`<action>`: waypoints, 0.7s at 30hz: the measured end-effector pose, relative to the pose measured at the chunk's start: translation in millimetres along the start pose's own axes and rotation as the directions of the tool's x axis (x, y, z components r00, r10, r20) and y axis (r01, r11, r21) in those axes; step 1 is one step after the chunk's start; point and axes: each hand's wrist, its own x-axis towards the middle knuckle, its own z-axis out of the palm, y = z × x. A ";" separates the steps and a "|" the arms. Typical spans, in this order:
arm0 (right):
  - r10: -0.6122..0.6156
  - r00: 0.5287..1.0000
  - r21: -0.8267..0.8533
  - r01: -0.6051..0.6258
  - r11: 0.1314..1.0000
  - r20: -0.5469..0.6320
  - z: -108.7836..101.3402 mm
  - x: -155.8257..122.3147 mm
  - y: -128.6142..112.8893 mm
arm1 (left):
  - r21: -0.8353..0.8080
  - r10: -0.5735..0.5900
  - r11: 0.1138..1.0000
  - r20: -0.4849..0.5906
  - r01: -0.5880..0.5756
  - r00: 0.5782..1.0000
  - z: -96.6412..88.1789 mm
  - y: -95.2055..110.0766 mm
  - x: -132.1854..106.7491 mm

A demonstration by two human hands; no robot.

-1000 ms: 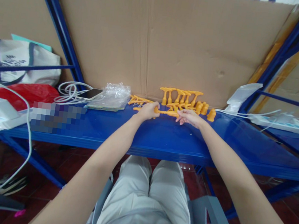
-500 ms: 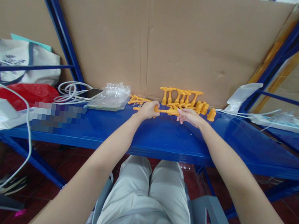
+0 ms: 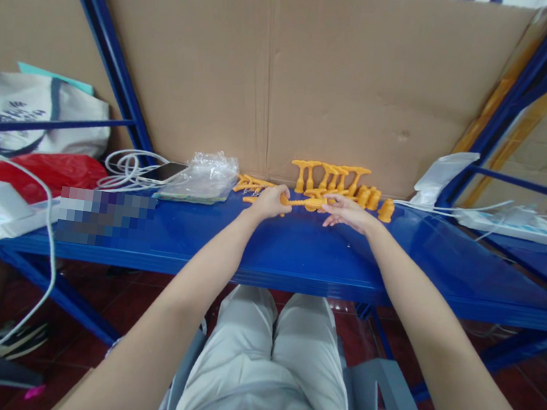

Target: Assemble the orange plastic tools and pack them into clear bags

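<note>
Left grip (image 3: 270, 202) and right grip (image 3: 346, 212) pinch an orange piece (image 3: 298, 203) with a thin ridged shaft and wider body

Light even, fairly bright across cardboard (image 3: 191, 66) before me, seemingly from overhead. Pale sheen on blue shelf top (image 3: 297, 252); small glints on clear plastic (image 3: 221, 166). Red floor (image 3: 138, 291) below dim, shadowed. Wide lens stretches my forearms (image 3: 181, 294) toward bottom corners; blue posts (image 3: 106, 42) splay outward. Yellow piece (image 3: 312, 204) between my left hand (image 3: 270, 202) and right hand (image 3: 349, 215) soft, fine detail lost. Mosaic patch (image 3: 100, 216) at left.
</note>
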 end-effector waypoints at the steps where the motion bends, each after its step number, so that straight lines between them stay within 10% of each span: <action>1: -0.022 1.000 -0.006 0.022 1.000 -0.010 -0.9 0.3 0.4 | -0.004 -0.002 1.000 0.001 0.002 1.000 -0.1 0.1 -0.1; 13: 0.086 0.996 -0.075 -0.086 0.993 -0.013 1.0 3.9 1.2 | 0.040 0.030 0.999 -0.002 -0.030 1.000 -0.7 5.1 -1.6; 21: -0.083 0.996 -0.101 0.080 0.992 -0.024 -0.1 1.8 -0.9 | 0.078 0.034 0.996 -0.017 -0.032 0.999 -2.2 7.8 -3.6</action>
